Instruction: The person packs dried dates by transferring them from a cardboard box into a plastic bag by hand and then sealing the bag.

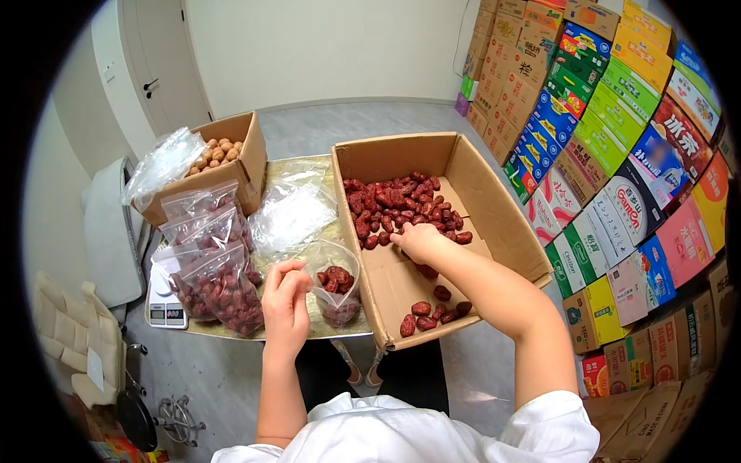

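Observation:
Wrinkled red dates [397,202] lie heaped at the far end of an open cardboard box [494,181], with several more near its front edge. My right hand [423,245] is inside the box at the near side of the heap, fingers curled on dates; its fingertips are partly hidden. Left of the box, a clear zip bag [340,305] stands with its mouth up, partly filled with dates. My left hand [285,302] is closed at the left edge of that bag's mouth, thumb and fingers pinching the plastic.
Filled date bags [220,282] stand on the left, by a white kitchen scale [168,312]. Flat empty bags [293,212] lie on the table [289,328]. Behind is a carton of walnuts [224,152] with plastic bags on it. Stacked boxes [610,162] line the right side; a chair [73,332] stands left.

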Demonstrator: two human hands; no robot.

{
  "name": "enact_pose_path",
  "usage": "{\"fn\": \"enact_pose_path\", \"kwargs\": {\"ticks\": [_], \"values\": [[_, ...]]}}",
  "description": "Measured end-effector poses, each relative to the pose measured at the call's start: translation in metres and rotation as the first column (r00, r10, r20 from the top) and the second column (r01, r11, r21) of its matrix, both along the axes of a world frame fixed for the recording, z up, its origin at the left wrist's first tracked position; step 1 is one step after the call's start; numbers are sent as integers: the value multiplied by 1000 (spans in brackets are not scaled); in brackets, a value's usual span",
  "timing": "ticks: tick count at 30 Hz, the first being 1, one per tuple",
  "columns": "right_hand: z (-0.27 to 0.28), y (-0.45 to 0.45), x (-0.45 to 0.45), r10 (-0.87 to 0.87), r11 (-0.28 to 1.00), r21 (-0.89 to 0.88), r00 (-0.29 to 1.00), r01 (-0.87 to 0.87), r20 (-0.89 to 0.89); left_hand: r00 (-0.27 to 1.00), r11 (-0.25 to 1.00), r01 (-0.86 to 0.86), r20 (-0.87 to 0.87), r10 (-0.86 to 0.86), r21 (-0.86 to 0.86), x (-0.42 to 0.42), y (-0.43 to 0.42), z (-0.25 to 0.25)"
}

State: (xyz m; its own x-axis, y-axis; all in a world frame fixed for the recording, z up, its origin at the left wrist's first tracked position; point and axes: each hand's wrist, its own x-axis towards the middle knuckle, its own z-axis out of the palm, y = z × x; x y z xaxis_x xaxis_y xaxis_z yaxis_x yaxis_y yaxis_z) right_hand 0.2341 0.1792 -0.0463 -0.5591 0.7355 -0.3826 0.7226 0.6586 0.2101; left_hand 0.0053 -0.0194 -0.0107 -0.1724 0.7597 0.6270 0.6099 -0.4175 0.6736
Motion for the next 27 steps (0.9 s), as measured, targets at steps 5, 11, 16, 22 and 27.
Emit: {"fn": "enact_pose_path", "kwargs": {"ticks": [5, 11, 16, 22, 27], "values": [[-8, 8, 5, 2, 1000, -30, 1000, -3, -28, 1000, 1000, 4, 8, -4, -10, 0, -1, 0], [-7, 7, 2, 69, 998, 1, 991, -70, -114, 1000, 1000, 8, 22, -7, -8, 2, 0, 0], [6, -2, -5, 17, 998, -51, 993, -23, -117, 999, 1000, 17, 40, -16, -22, 3, -1, 0], [-1, 1, -3, 28, 999, -11, 984, -31, -174, 1000, 1000, 7, 15, -7, -12, 4, 1, -3], [-7, 3, -4, 18, 1000, -4, 983, -19, -185, 1000, 999, 11, 4, -11, -38, 6, -2, 1]]}}
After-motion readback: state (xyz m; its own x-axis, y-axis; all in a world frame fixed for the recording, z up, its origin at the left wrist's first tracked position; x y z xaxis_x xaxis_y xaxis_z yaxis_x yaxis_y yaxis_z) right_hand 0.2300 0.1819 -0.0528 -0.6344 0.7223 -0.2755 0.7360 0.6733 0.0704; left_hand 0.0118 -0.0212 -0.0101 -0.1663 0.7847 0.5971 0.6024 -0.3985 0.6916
